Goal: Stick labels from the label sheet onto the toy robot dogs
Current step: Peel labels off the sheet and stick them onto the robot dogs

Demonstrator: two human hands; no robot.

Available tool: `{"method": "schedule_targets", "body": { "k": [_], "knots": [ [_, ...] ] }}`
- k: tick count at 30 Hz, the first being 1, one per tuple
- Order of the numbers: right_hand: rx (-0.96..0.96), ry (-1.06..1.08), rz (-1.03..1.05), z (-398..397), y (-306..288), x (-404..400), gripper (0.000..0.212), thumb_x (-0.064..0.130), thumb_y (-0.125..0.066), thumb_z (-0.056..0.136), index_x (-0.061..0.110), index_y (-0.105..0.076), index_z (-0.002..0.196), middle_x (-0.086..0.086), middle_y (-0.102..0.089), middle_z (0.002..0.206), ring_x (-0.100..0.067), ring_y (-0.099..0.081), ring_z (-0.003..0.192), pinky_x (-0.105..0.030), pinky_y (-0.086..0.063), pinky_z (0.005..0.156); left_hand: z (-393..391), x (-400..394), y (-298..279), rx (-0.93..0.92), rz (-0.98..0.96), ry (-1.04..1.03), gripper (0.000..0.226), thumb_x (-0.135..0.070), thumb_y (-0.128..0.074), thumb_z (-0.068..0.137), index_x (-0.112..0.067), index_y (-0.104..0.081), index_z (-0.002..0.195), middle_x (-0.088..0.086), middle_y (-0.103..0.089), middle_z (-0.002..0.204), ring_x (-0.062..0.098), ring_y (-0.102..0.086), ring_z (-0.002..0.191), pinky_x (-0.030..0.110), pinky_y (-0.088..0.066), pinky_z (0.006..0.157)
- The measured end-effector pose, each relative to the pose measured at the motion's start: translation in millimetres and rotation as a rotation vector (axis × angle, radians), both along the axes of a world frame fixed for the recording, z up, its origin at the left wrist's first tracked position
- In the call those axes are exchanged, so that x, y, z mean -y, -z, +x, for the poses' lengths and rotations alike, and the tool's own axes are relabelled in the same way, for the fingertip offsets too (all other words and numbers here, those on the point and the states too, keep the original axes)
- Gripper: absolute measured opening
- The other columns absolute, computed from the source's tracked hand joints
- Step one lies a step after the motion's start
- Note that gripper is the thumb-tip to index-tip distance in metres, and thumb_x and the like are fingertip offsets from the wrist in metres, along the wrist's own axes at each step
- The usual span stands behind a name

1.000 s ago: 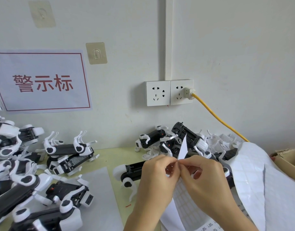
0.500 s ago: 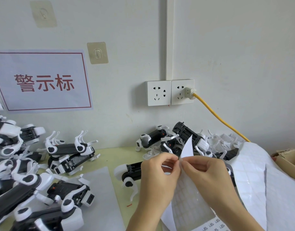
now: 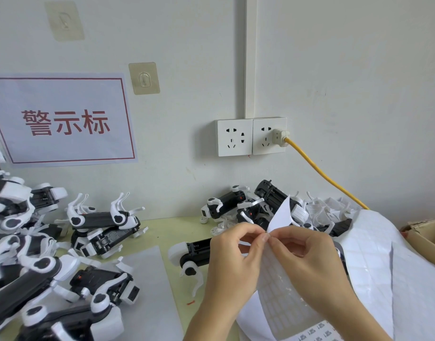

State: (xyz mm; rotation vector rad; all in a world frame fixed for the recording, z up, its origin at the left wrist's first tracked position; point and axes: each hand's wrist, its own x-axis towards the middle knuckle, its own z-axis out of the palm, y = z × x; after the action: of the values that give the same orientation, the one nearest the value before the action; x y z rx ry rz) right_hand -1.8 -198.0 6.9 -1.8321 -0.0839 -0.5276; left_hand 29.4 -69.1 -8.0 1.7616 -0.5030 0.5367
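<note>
The left hand [image 3: 232, 262] and the right hand [image 3: 307, 259] are meeting fingertip to fingertip low in the middle of the view, both pinching the top edge of the label sheet [image 3: 280, 299]. A pointed white corner of the sheet is sticking up just above the pinch, and the rest is hanging down between the wrists, showing a grid of small blank rectangles with a few printed labels at the bottom edge. Just behind the left hand a toy robot dog [image 3: 189, 252] is lying on its side on the yellow-green table [image 3: 177, 225]. Further back, against the wall, a heap of toy dogs [image 3: 251, 205] is lying in a tangle, and another heap [image 3: 39, 254] is filling the table's left side, partly over a grey mat [image 3: 147, 286]. A pile of used white backing sheets [image 3: 388, 267] is billowing to the right, beside a cardboard box [image 3: 428, 235]. On the wall, a yellow cable [image 3: 320, 173] is running from a double socket [image 3: 251, 136], near a red-lettered sign [image 3: 64, 119].
</note>
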Motion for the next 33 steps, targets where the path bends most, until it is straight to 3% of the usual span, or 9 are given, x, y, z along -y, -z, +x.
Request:
{"method": "schedule_targets", "body": {
  "k": [4, 8, 13, 18, 22, 26, 28, 30, 33],
  "knots": [
    [0.003, 0.013, -0.031, -1, -1, 2, 0.023, 0.004, -0.071, 0.086, 0.021, -0.076, 0.071, 0.009, -0.074, 0.068, -0.003, -0.070, 0.068, -0.008, -0.048, 0.063, -1, 0, 0, -0.046, -0.030, 0.032, 0.021, -0.007, -0.064, 0.095, -0.021, -0.073, 0.082, -0.009, -0.072, 0.077, 0.012, -0.069, 0.078, 0.029, -0.058, 0.072],
    [-0.001, 0.011, -0.023, -2, -2, 3, 0.024, 0.003, -0.070, 0.086, 0.020, -0.075, 0.070, 0.008, -0.074, 0.068, -0.003, -0.069, 0.067, -0.006, -0.047, 0.062, -2, 2, -1, -0.090, -0.072, 0.044, 0.021, -0.005, -0.064, 0.094, -0.019, -0.072, 0.082, -0.007, -0.072, 0.079, 0.012, -0.069, 0.078, 0.029, -0.058, 0.073],
    [-0.001, -0.006, -0.029, -1, -3, 2, 0.023, 0.005, -0.069, 0.088, 0.020, -0.076, 0.071, 0.007, -0.075, 0.070, -0.005, -0.071, 0.070, -0.009, -0.049, 0.064, -4, 2, -4, -0.127, -0.112, 0.079, 0.017, -0.007, -0.071, 0.090, -0.022, -0.074, 0.082, -0.008, -0.073, 0.079, 0.010, -0.070, 0.079, 0.017, -0.053, 0.069],
    [0.000, -0.009, -0.026, -2, -3, 3, 0.026, 0.002, -0.071, 0.086, 0.021, -0.075, 0.069, 0.008, -0.074, 0.069, -0.003, -0.070, 0.068, -0.007, -0.048, 0.063, -2, 1, -3, -0.169, -0.139, 0.078, 0.020, -0.005, -0.066, 0.093, -0.017, -0.076, 0.082, -0.003, -0.075, 0.078, 0.014, -0.071, 0.078, 0.029, -0.059, 0.073],
    [-0.043, -0.024, 0.026, -1, -3, 6, 0.023, 0.001, -0.071, 0.086, 0.019, -0.075, 0.072, 0.006, -0.075, 0.070, -0.004, -0.070, 0.067, -0.007, -0.048, 0.061, -1, 0, -4, -0.196, -0.135, 0.058, 0.021, -0.006, -0.066, 0.094, -0.018, -0.077, 0.082, -0.004, -0.075, 0.077, 0.013, -0.071, 0.076, 0.028, -0.058, 0.073],
    [-0.129, -0.061, 0.010, -4, -6, 16, 0.028, 0.008, -0.067, 0.088, 0.035, -0.072, 0.084, 0.001, -0.075, 0.072, -0.009, -0.058, 0.058, -0.024, -0.045, 0.060, 1, 0, -2, -0.225, -0.161, -0.013, 0.022, -0.006, -0.067, 0.093, -0.020, -0.076, 0.077, -0.001, -0.074, 0.074, 0.015, -0.071, 0.074, 0.035, -0.059, 0.074],
    [-0.139, -0.055, -0.018, -3, -8, 25, 0.036, 0.002, -0.061, 0.086, 0.038, -0.068, 0.088, 0.001, -0.073, 0.069, -0.013, -0.055, 0.058, -0.030, -0.043, 0.060, 3, -1, -1, -0.251, -0.227, -0.056, 0.026, -0.006, -0.067, 0.092, -0.022, -0.075, 0.073, 0.001, -0.073, 0.070, 0.013, -0.069, 0.066, 0.030, -0.058, 0.066],
    [-0.134, -0.040, -0.075, -3, -9, 33, 0.045, -0.005, -0.054, 0.082, 0.039, -0.063, 0.088, 0.001, -0.065, 0.060, -0.013, -0.051, 0.053, -0.025, -0.040, 0.053, 3, -2, -2, -0.289, -0.310, -0.075, 0.022, -0.006, -0.066, 0.093, -0.017, -0.075, 0.075, 0.003, -0.073, 0.068, 0.009, -0.066, 0.059, 0.021, -0.053, 0.058],
    [-0.106, 0.078, -0.215, 0, -4, 40, 0.041, -0.003, -0.055, 0.077, 0.037, -0.063, 0.083, 0.001, -0.057, 0.060, -0.008, -0.047, 0.052, -0.020, -0.036, 0.051, 4, -3, -1, -0.318, -0.378, -0.089, 0.018, -0.007, -0.065, 0.094, -0.014, -0.074, 0.079, 0.004, -0.072, 0.068, 0.008, -0.065, 0.057, 0.020, -0.053, 0.058]
  ]
}}
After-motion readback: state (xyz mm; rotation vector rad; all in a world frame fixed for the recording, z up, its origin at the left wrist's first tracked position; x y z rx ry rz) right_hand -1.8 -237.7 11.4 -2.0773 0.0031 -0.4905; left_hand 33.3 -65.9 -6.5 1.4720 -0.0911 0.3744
